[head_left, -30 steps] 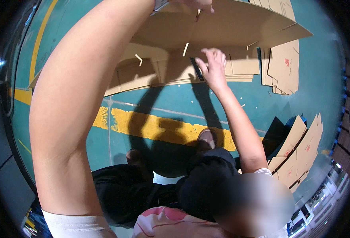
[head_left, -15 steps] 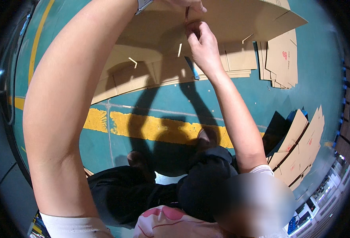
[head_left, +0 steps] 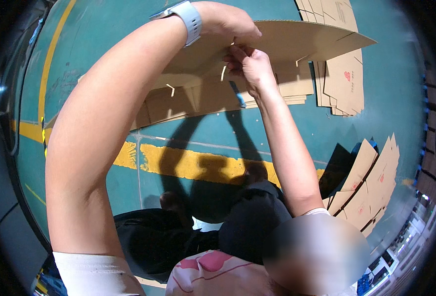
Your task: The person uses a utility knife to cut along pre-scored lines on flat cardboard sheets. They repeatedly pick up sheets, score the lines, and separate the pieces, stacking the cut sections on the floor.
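Note:
A large brown cardboard sheet [head_left: 287, 42] with narrow slots stands tilted in front of me. My left hand [head_left: 225, 20], below a pale watch strap, reaches across its upper edge and grips there; some of its fingers are hidden. Just beneath, my right hand [head_left: 252, 69] is closed, thumb and forefinger pinched together by a slot in the sheet. Whatever is between those fingertips is too small to make out. Flat cardboard pieces [head_left: 171, 106] lie stacked under the sheet, and a slim blue object [head_left: 238, 94] shows on them.
More flat cardboard [head_left: 343, 91] lies at the far right. Nearer on the right, a bundle of cardboard blanks [head_left: 371, 185] leans at a slant. A worn yellow line [head_left: 193, 163] crosses the green floor [head_left: 213, 133] before my feet. Dark equipment [head_left: 10, 182] borders the left side.
In the picture, the sheet and my left hand sit lower, so the sheet's upper edge and the watch show more. My right hand's fingers have shifted slightly but stay pinched by the slot.

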### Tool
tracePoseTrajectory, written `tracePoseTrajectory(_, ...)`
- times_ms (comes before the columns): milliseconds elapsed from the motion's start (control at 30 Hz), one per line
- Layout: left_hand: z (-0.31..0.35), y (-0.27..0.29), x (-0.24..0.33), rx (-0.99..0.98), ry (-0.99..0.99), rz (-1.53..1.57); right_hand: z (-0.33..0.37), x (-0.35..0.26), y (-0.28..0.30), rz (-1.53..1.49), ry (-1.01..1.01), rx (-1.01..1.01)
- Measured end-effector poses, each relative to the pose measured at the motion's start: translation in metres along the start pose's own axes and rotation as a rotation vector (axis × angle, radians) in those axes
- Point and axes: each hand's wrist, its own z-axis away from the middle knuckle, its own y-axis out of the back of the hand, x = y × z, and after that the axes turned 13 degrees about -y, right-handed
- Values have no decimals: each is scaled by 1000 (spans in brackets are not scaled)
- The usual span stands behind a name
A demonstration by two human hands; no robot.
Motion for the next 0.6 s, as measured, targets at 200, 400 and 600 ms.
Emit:
tracePoseTrajectory(200,22,5,17,-5,-42,-36,-2,-6,2,13,-81,-1)
tracePoseTrajectory(400,48,0,-9,134,-112,38,-22,16,-20,193,378,405)
tracePoseTrajectory(600,41,4,-14,198,-78,-64,-30,25,-28,604,855,482)
